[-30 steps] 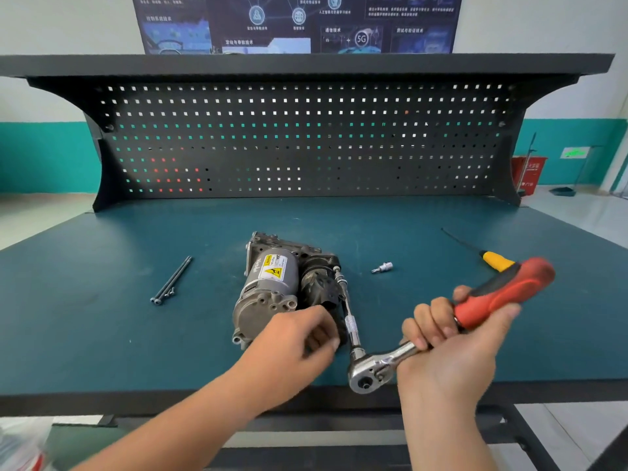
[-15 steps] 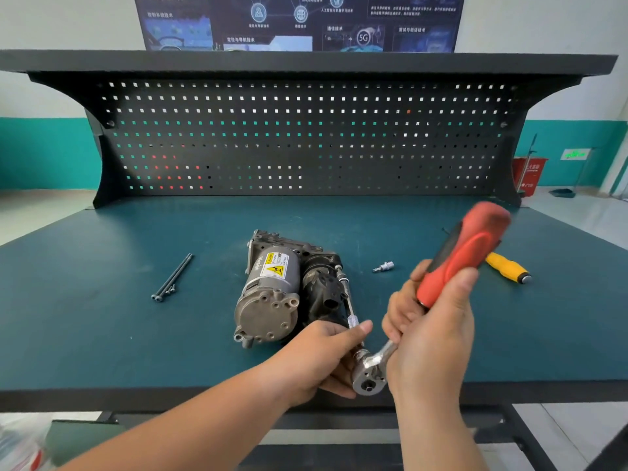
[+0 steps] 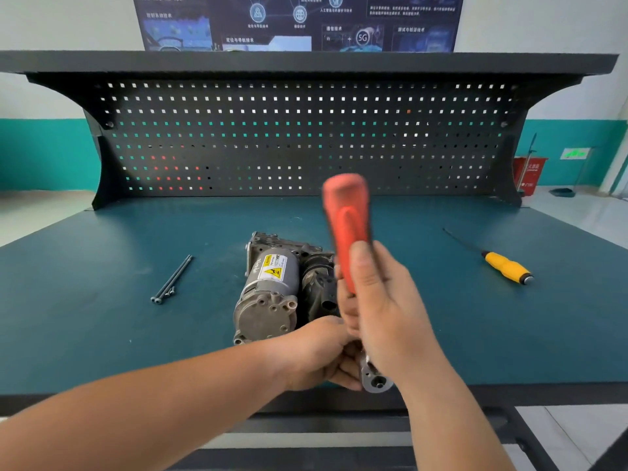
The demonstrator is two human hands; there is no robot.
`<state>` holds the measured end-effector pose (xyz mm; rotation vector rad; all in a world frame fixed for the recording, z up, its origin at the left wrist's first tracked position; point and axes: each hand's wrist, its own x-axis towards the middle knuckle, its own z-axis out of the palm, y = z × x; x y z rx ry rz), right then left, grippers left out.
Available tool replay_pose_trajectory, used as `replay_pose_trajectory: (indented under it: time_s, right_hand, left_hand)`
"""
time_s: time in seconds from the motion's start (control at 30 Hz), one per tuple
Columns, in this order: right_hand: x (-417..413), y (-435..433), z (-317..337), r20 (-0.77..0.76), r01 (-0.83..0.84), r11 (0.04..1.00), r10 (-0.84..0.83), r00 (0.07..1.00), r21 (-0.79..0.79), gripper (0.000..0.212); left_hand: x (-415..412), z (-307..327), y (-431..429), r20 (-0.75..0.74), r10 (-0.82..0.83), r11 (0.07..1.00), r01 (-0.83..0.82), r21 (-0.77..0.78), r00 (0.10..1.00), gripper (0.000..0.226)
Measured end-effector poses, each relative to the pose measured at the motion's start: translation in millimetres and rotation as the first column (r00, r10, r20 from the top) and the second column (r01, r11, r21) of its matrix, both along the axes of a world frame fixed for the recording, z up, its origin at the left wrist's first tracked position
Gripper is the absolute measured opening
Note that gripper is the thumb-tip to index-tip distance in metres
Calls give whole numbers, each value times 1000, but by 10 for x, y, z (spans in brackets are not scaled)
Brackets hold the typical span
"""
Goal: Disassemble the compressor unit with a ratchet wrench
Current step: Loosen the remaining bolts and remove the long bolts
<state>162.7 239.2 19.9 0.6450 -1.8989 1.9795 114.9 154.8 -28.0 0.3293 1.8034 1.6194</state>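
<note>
Now right hand point(image 3: 384, 300) fingers wrapped round ratchet wrench point(image 3: 346, 215) handle, upright, blurred; left hand point(image 3: 316, 355) fingers curled at steel head, hold unclear; compressor unit point(image 3: 268, 290) just behind.

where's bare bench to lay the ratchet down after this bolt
Widest bare mat lies between the right hand and the yellow screwdriver. Also free: the strip between the compressor and the pegboard, and left of the long bolts. Crowded: front centre, where the left hand and ratchet wrench meet the compressor.
</note>
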Motion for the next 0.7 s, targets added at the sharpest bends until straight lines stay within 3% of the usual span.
replay_pose_trajectory:
  time_s: [0.1,0.23,0.37,0.47,0.53,0.7]
  right_hand:
    - [-30,-85,80,8,-151,970,153,988,191,21]
    - [-76,-43,107,158,-397,915,383,910,69,28]
    - [-59,63,27,166,-359,931,366,916,-72,50]
    - [-38,132,-1,184,-313,941,334,925,-131,54]
    - [-32,126,6,189,-302,945,322,928,-126,57]
    - [-35,119,14,213,-242,966,258,942,-95,50]
  left_hand:
    - [54,13,-39,-18,43,995,-41,94,999,36]
    - [76,16,-61,-49,28,994,-22,105,998,41]
    - [61,-75,14,-62,13,999,-10,52,998,33]
    - [39,-136,46,-26,27,998,-25,65,999,26]
    - [12,-94,6,27,25,994,-28,102,999,32]
    - [-133,64,-93,211,53,986,-85,146,976,76]
